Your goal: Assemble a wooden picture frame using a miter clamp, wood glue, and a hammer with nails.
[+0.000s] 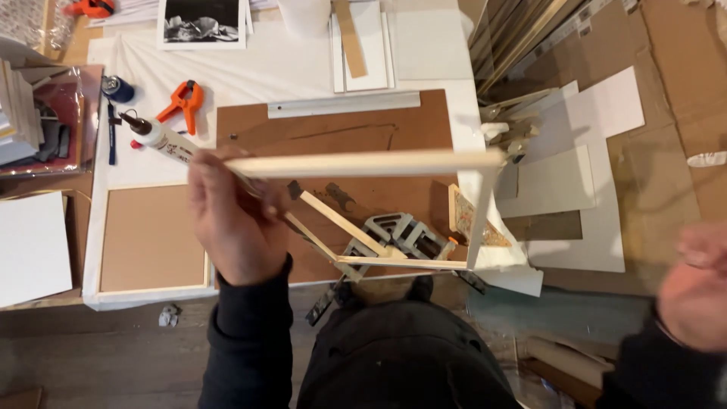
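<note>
My left hand (231, 216) grips one corner of a pale wooden frame (363, 163) and holds it up above the table. The frame's long top bar runs right toward its far corner, and its lower bars angle down over a grey metal corner clamp (394, 235). My right hand (693, 284) is off at the right edge, blurred, away from the frame and holding nothing that I can see. A white glue bottle (163, 140) with a dark nozzle lies just beyond my left hand.
A brown board (333, 129) covers the white table, with a metal ruler (344, 104) at its far edge. An orange spring clamp (184, 101) lies at left. A framed brown panel (148, 238) sits near the front left. Cardboard and white sheets cover the floor at right.
</note>
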